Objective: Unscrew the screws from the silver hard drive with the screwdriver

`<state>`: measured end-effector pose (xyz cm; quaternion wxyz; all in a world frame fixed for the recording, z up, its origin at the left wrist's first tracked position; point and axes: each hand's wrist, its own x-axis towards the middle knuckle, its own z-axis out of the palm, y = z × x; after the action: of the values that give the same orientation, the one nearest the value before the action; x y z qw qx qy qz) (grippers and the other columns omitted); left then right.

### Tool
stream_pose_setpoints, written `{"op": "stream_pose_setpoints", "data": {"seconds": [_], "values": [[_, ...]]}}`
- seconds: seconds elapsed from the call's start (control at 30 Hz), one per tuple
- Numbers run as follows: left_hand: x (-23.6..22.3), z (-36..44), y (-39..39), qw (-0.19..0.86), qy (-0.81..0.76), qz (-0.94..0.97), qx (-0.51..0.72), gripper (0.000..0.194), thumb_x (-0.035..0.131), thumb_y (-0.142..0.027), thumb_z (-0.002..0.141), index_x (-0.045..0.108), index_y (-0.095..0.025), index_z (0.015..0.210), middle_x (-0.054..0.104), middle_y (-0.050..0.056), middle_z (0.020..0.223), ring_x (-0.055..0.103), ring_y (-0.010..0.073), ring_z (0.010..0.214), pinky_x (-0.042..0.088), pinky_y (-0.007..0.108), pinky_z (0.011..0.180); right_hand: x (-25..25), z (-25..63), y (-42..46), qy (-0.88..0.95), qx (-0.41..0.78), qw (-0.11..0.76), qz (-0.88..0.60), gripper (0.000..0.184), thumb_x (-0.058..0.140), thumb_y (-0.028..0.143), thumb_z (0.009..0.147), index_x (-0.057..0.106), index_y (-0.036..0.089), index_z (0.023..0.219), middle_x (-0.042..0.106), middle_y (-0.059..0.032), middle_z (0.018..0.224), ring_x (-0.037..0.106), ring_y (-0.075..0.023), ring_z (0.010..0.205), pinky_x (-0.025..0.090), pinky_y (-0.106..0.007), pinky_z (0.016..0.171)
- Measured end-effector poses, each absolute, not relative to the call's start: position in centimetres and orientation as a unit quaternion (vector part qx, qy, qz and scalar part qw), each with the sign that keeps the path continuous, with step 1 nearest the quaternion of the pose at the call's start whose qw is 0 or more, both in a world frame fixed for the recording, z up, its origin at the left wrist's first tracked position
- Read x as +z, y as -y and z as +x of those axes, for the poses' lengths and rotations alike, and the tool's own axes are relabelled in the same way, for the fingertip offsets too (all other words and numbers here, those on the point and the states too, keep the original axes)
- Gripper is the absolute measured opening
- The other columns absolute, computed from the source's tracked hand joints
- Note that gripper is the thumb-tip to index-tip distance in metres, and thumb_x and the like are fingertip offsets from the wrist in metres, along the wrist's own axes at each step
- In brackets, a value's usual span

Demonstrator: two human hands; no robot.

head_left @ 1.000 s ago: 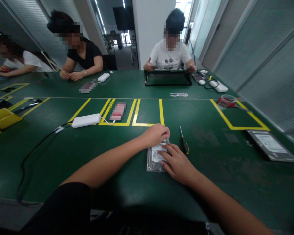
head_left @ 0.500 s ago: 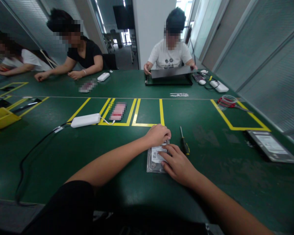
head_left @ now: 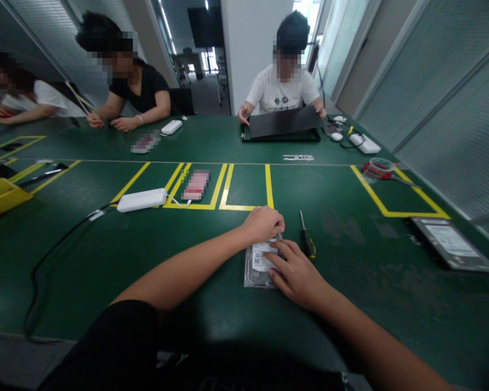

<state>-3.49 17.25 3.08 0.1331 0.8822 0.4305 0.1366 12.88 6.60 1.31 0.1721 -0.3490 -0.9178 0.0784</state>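
A silver hard drive [head_left: 254, 278] with a white label lies flat on the green table in front of me. My left hand [head_left: 262, 224] is closed over its far end, fingers curled together; whatever they pinch is hidden. Across the label and right edge of the drive rests my right hand [head_left: 298, 271], its fingers spread and touching the top. Just to the right lies a screwdriver [head_left: 307, 236] with a black and yellow handle, its shaft pointing away from me.
A white power strip [head_left: 142, 200] with a black cable lies left, beside a phone [head_left: 196, 184]. At right is a larger flat device [head_left: 452, 243] with a label. Across the table, a person holds a dark panel [head_left: 287, 122]; two other people sit at left.
My hands and the hard drive look unmoved. Across the table, the dark panel has tilted more toward me. A person at left has drawn one hand in toward the other.
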Motion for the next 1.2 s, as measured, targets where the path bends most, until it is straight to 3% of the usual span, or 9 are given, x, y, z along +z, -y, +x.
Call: {"op": "stream_pose_setpoints", "data": {"seconds": [0.23, 0.6, 0.77, 0.97, 1.07, 1.2], "values": [[3.5, -3.3, -17.2, 0.148, -0.454, 0.868, 0.131, 0.015, 0.062, -0.023, 0.082, 0.077, -0.023, 0.079, 0.076, 0.004, 0.086, 0.067, 0.0225, 0.088, 0.048, 0.036, 0.084, 1.3, 12.9, -6.6, 0.918, 0.075, 0.176, -0.348, 0.035, 0.049, 0.027, 0.094, 0.062, 0.017, 0.125, 0.054, -0.0147, 0.129, 0.041, -0.0300, 0.124, 0.042, -0.051, 0.108], [3.7, -3.1, -18.2, 0.220, -0.515, 0.824, 0.091, 0.007, 0.074, -0.028, 0.072, 0.078, -0.029, 0.077, 0.077, -0.003, 0.081, 0.069, 0.0158, 0.076, 0.048, 0.024, 0.066, 1.3, 12.9, -6.6, 0.919, 0.074, 0.171, -0.349, 0.037, 0.049, 0.028, 0.094, 0.061, 0.017, 0.127, 0.053, -0.0144, 0.130, 0.040, -0.0305, 0.124, 0.042, -0.052, 0.108], [4.2, -3.6, -17.7, 0.211, -0.512, 0.826, 0.110, 0.019, 0.075, -0.030, 0.074, 0.077, -0.028, 0.093, 0.077, -0.002, 0.096, 0.069, 0.0195, 0.090, 0.051, 0.029, 0.077, 1.3, 12.8, -6.6, 0.919, 0.071, 0.175, -0.347, 0.036, 0.049, 0.028, 0.094, 0.061, 0.018, 0.127, 0.054, -0.0143, 0.129, 0.042, -0.0301, 0.124, 0.043, -0.052, 0.107], [5.1, -4.9, -14.3, 0.135, -0.487, 0.847, 0.165, 0.024, 0.059, -0.021, 0.087, 0.070, -0.018, 0.109, 0.073, 0.007, 0.107, 0.066, 0.0249, 0.101, 0.049, 0.040, 0.092, 1.5, 13.1, -6.5, 0.923, 0.059, 0.162, -0.345, 0.037, 0.049, 0.028, 0.095, 0.058, 0.016, 0.129, 0.054, -0.0141, 0.131, 0.044, -0.0304, 0.124, 0.043, -0.049, 0.105], [5.4, -5.7, -11.3, 0.094, -0.478, 0.858, 0.164, 0.031, 0.050, -0.019, 0.093, 0.063, -0.013, 0.120, 0.069, 0.013, 0.113, 0.062, 0.0282, 0.107, 0.049, 0.044, 0.093, 2.0, 13.7, -7.0, 0.919, 0.050, 0.166, -0.355, 0.031, 0.049, 0.027, 0.095, 0.061, 0.014, 0.121, 0.061, -0.0137, 0.118, 0.053, -0.0269, 0.110, 0.048, -0.044, 0.095], [5.3, -6.5, -7.4, 0.110, -0.461, 0.867, 0.153, 0.033, 0.050, -0.024, 0.094, 0.058, -0.016, 0.126, 0.065, 0.012, 0.118, 0.059, 0.0286, 0.112, 0.049, 0.045, 0.096, 3.0, 15.2, -8.1, 0.883, -0.009, 0.148, -0.445, 0.022, 0.048, 0.030, 0.096, 0.065, 0.015, 0.100, 0.064, -0.0114, 0.096, 0.058, -0.0244, 0.090, 0.049, -0.040, 0.082]]}}
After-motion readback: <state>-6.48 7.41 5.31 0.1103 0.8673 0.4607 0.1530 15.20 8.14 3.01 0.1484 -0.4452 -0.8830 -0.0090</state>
